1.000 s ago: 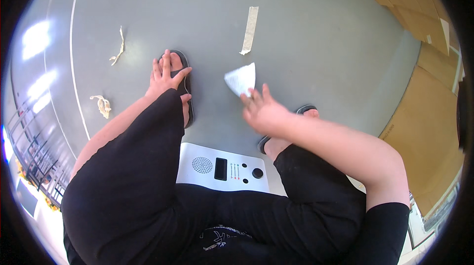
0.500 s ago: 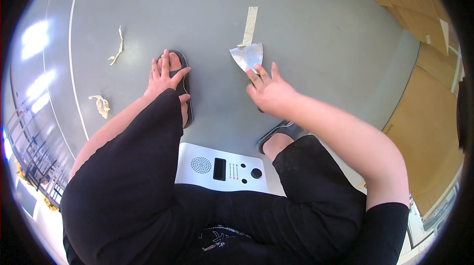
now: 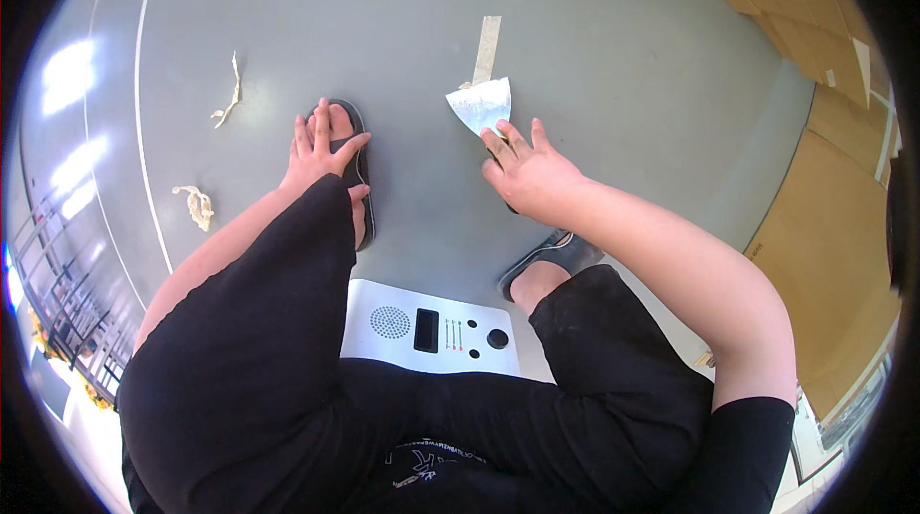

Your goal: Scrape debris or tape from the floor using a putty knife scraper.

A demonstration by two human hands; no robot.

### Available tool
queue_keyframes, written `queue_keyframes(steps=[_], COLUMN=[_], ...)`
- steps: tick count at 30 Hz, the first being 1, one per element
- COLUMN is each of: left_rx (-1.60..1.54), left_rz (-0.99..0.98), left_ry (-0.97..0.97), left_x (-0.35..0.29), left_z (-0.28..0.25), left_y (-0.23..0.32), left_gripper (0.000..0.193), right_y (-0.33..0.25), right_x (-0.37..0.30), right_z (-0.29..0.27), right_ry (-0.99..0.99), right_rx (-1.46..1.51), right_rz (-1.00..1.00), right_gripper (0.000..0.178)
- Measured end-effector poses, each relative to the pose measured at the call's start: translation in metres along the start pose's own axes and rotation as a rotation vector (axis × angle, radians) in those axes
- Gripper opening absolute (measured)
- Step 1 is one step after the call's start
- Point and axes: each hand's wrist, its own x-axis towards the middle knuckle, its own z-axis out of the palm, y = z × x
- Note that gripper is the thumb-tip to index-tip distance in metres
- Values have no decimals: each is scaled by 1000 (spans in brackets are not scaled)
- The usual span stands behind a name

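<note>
My right hand grips a scraper with a wide metal blade; most of its handle is hidden under my fingers. The blade's far edge meets the near end of a beige tape strip that lies on the grey floor, with a small crumpled bit at that end. On the left, my left hand hangs past my knee above my sandalled foot, its fingers stretched apart and nothing in them.
Two twisted scraps of tape, a thin one and a balled one, lie at the left near a white floor line. A white panel with a dark knob shows between my legs. Cardboard stands along the right.
The scraper and my right hand have shifted a little. The blade has tilted and now shines brighter against the tape's near end. My left hand stays where it was.
</note>
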Motion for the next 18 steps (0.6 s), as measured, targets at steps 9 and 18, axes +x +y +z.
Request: queue_keyframes(steps=[9, 18], left_rx=[-20, 5], left_rz=[6, -16], left_ry=[-6, -32], left_x=[0, -1], left_z=[-1, -1], left_y=[0, 0], left_gripper=[88, 89], right_y=[-41, -29], right_x=[-2, 1], right_z=[3, -8], right_ry=[-53, 131], right_rx=[58, 43], right_rz=[-60, -95], right_gripper=[30, 30])
